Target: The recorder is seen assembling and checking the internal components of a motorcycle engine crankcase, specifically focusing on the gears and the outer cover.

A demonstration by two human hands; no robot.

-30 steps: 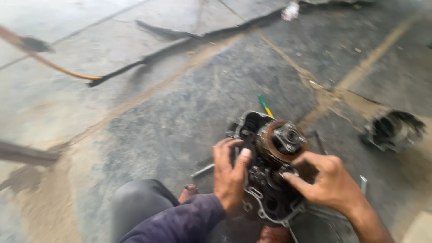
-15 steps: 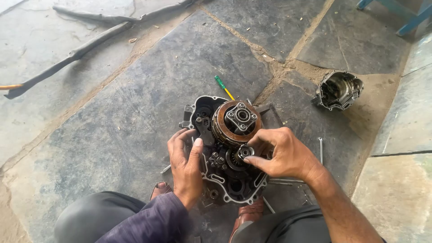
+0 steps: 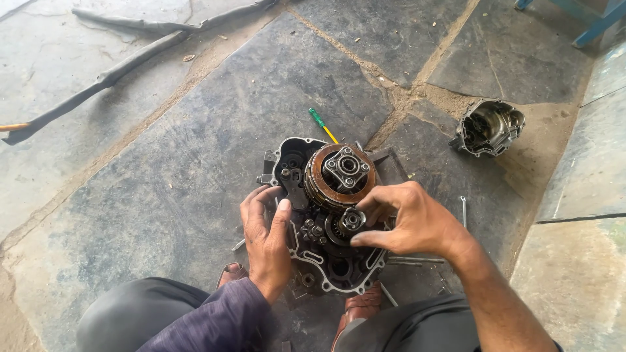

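Note:
A greasy engine crankcase (image 3: 326,261) lies open on the stone floor between my knees. A round brown clutch assembly (image 3: 340,175) sits in its upper half. Below the clutch is a small gear (image 3: 351,220), and my right hand (image 3: 411,221) pinches it with thumb and fingers. My left hand (image 3: 267,238) rests flat on the left edge of the case, fingers spread, holding nothing.
A green-handled screwdriver (image 3: 322,124) lies just beyond the case. A detached engine cover (image 3: 489,127) sits at the right. Long bolts (image 3: 411,261) lie by the case's right side. A black rubber strip (image 3: 124,62) runs across the upper left. A blue frame (image 3: 587,23) stands top right.
The view has swung and steadied over the case. My right hand has shifted from the case's lower right to the small gear under the clutch. My left hand stays on the left edge.

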